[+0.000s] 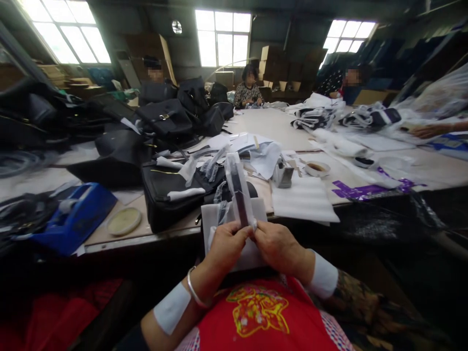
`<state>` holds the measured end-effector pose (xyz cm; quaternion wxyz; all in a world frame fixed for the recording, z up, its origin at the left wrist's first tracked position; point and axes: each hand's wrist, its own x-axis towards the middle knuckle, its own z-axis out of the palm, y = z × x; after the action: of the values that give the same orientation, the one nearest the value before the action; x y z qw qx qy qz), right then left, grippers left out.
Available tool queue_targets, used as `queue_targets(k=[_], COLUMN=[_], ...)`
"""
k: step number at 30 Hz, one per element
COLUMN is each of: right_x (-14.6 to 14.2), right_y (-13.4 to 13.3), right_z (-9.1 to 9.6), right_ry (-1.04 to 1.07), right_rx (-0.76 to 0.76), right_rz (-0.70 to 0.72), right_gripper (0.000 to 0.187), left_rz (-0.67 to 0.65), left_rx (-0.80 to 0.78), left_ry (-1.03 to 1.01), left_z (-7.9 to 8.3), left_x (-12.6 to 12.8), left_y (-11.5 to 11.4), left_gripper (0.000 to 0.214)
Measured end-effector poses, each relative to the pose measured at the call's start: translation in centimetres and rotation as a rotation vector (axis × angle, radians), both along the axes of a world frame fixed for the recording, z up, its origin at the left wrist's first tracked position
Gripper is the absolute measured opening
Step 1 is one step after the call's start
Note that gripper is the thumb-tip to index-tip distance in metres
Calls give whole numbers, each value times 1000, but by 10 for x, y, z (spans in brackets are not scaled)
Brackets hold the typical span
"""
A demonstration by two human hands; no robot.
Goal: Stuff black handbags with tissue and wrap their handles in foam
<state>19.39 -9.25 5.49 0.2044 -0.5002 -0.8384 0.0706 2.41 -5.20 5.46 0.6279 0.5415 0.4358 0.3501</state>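
My left hand (228,243) and my right hand (280,243) meet in front of me, fingers pinched together. Between them they grip the lower end of a dark strap wrapped in clear plastic (237,190), which stands upright. Behind and below the hands is a piece of white foam sheet (261,209), with dark material showing around its edges. A black bag (157,200) with strips of white wrapping on it lies just left of the strap. What the fingertips press on is partly hidden.
At the left stand a blue tape dispenser (76,217) and a tape roll (124,221), before a heap of black bags (168,117). To the right lie foam sheets (303,200), another tape roll (317,168) and purple tape (360,190). Several people sit around the table.
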Motion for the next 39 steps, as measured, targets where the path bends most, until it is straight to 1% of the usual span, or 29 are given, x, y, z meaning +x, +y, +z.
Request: queue_targets(k=[1,3,5,7,9,11,12,13,15,16,17,18,20,21,22,23,24,25,27,28,29,30,31,32,34,35,36,37,39], right_x=[2,8,11,10,5,-1,-3,-4,-4,-2,0,2,5,6,6,5,4,2,0,0,1,3,5,8,12,12,12,11,8], right_y=[1,3,6,8,8,7,6,5,2,1,0,-1,-2,-3,-3,-3,-3,-3,-4,-4,-4,-4,-4,-3,0,1,2,3,3], right_z=[4,13,19,20,16,13,12,11,13,14,15,16,16,15,13,11,9,7,4,4,4,5,6,7,7,7,7,7,6], right_ry=[93,394,734,987,1115,1177,1195,1200,1146,1075,983,882,690,600,513,422,326,237,124,124,170,263,392,552,900,1052,1175,1266,1359], right_rx=[-84,-308,-564,-753,-823,-828,-820,-802,-726,-665,-588,-503,-330,-254,-186,-127,-80,-43,-16,-38,-87,-165,-272,-401,-673,-790,-884,-950,-998], right_rz=[-7,-15,-17,-65,-198,-308,-320,-303,-220,-173,-121,-68,43,96,139,169,187,198,201,199,197,192,179,148,43,-25,-93,-148,-207], right_gripper=[27,28,33,37,38,38,38,38,34,30,26,23,21,21,22,23,24,25,28,28,26,24,23,26,40,45,47,46,40], left_rz=[14,35,29,9,2,-5,-16,-27,-55,-91,-142,-195,-267,-268,-246,-215,-185,-159,-113,-95,-85,-77,-74,-74,-87,-101,-116,-133,-164], left_rx=[30,169,376,586,754,862,887,887,810,713,575,401,15,-158,-292,-385,-441,-468,-453,-412,-342,-236,-93,76,422,562,665,733,789], left_ry=[-6,23,82,145,207,261,276,276,221,162,84,-15,-244,-350,-435,-490,-513,-505,-447,-404,-350,-283,-207,-127,10,55,87,110,130], left_z=[0,-1,-3,-8,-15,-22,-24,-26,-25,-23,-21,-19,-15,-14,-14,-15,-15,-16,-17,-16,-15,-14,-13,-12,-13,-14,-16,-18,-21], left_x=[-1,-2,-4,-4,-3,-3,-3,-3,-7,-9,-12,-15,-19,-21,-21,-20,-18,-16,-13,-12,-11,-11,-11,-11,-12,-13,-13,-14,-16], left_y=[0,-1,-5,-11,-17,-22,-24,-24,-22,-20,-17,-15,-10,-8,-7,-6,-5,-5,-4,-5,-5,-7,-8,-10,-14,-15,-17,-18,-18], left_gripper=[26,23,21,25,26,22,21,21,16,12,13,19,34,40,45,48,48,48,46,43,40,35,30,25,21,21,22,22,22])
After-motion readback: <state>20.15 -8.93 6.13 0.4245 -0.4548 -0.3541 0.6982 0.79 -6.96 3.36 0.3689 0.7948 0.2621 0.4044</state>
